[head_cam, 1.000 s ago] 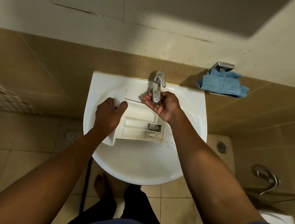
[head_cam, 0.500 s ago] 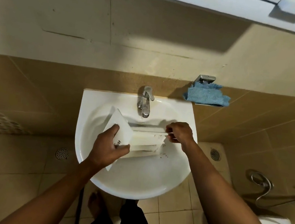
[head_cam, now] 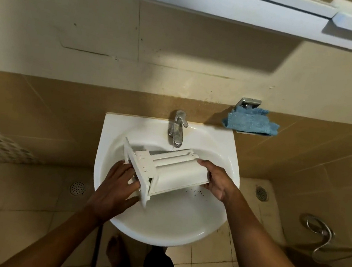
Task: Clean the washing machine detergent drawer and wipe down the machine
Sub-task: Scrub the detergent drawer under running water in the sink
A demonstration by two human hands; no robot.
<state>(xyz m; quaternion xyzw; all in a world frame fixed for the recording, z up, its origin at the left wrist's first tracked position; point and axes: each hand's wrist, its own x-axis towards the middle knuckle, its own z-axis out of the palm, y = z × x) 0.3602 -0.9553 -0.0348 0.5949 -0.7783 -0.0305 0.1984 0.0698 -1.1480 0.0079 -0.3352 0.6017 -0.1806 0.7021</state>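
Drawer [head_cam: 171, 173] was over the sink [head_cam: 156, 232] bowl, just below the tap [head_cam: 178, 129], held by 2 hands: left hand [head_cam: 118, 186] curled round the front panel end, right hand [head_cam: 218, 182] clamped on the back end. Dark specks [head_cam: 196, 192] dotted the bowl beside it. Blue cloth [head_cam: 251, 122] sat on the wall, right of the tap.

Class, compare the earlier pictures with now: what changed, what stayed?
The right hand left the tap and took hold of the detergent drawer at its back end; the drawer turned over, underside up. The left hand still holds its front panel; the blue cloth stayed put.
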